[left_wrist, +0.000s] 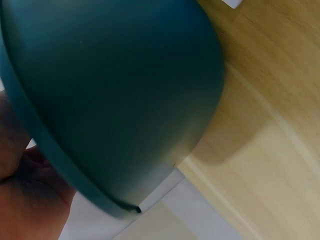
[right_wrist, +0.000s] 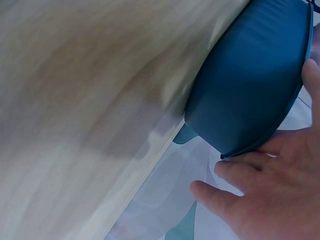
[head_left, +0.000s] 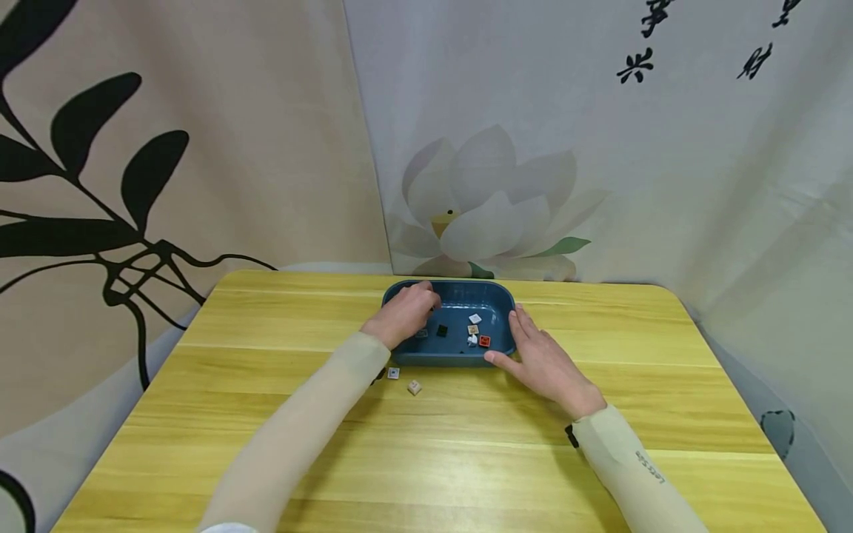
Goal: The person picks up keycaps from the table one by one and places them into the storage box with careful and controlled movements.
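Note:
A blue rectangular tray (head_left: 455, 358) stands near the table's far edge. Inside it lie several small cubes, among them a red cube (head_left: 484, 341), a dark cube (head_left: 442, 330) and a white cube (head_left: 474, 319). My left hand (head_left: 408, 311) reaches over the tray's left side with bent fingers; whether they pinch anything is hidden. With fingers extended, my right hand (head_left: 543, 359) rests against the tray's right end, its thumb at the front right corner. Two light cubes lie on the table before the tray, a white-blue cube (head_left: 393, 373) and a beige cube (head_left: 415, 387).
The wooden table (head_left: 466, 459) extends toward me and to both sides of the tray. Behind its far edge hangs a printed curtain (head_left: 286, 148) with leaves and a lotus flower. The tray's outer wall (left_wrist: 115, 90) fills much of the left wrist view.

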Demonstrator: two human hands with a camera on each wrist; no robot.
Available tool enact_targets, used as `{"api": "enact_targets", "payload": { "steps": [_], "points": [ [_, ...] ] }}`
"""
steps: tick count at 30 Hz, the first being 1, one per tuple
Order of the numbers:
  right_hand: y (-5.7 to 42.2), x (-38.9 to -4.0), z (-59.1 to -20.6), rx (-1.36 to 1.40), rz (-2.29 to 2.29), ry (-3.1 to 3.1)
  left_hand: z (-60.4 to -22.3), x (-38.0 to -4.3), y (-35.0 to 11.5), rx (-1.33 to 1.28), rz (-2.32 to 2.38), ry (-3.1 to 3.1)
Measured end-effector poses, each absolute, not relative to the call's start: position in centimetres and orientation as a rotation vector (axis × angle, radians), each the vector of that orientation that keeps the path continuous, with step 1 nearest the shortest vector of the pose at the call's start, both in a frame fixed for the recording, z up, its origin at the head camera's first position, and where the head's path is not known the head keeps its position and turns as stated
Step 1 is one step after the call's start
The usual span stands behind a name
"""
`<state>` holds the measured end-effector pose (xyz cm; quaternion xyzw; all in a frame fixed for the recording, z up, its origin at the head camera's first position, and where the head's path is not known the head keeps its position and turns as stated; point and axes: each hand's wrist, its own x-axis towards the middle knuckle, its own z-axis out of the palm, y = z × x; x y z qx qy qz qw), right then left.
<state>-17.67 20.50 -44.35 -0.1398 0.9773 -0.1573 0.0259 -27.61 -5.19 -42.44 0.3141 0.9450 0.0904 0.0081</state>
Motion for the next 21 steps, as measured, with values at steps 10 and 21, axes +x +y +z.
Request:
{"api": "enact_targets", "payload": {
  "steps": [10,21],
  "points": [
    [20.5,-17.7,-44.4,-0.433,-0.488,3.022,-43.0,-27.7,-4.7,0.952,0.221,2.989],
    [20.5,-17.7,-44.4,-0.443,-0.493,3.019,-41.3,-25.9,-6.1,0.905,0.327,3.141]
  ]
}}
